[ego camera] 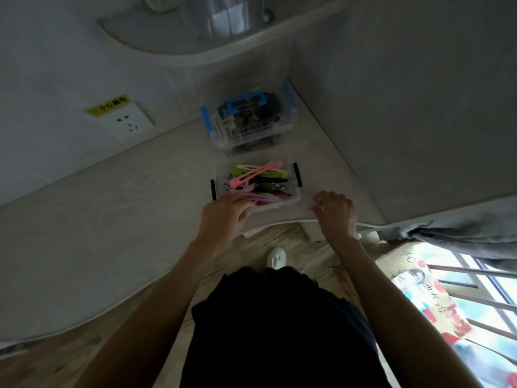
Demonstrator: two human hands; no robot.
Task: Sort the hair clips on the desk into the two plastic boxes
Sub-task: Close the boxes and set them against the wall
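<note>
a person looks down at a pale wood-grain desk (pixel 117 208) in dim light, both bare forearms reaching forward. the left hand (pixel 223 217) lies at the near left corner of a clear open plastic box with black side latches (pixel 297 175), its fingers (pixel 242 206) slightly spread and resting over the box's near rim and onto the clips inside; whether they pinch anything cannot be told. just beyond those fingertips the box holds a heap of long hair clips, with a pink clip (pixel 254 172) lying slantwise on top, a green one (pixel 237 172) and a pale yellow one under it, dark clips in the middle and a purple clip (pixel 258 198) nearest the fingers. the right hand (pixel 335 214) sits to the right of this box, apart from it, near the desk's front edge, its fingers (pixel 321 201) curled down together with the tips touching the desk surface; whether it holds anything cannot be told. farther away, past the open box, stands a second clear plastic box with blue latches and a blue handle (pixel 247 103), lid closed, filled with dark clips. a white wall socket with a yellow label (pixel 127 121) is on the wall far to the left of the left hand.
</note>
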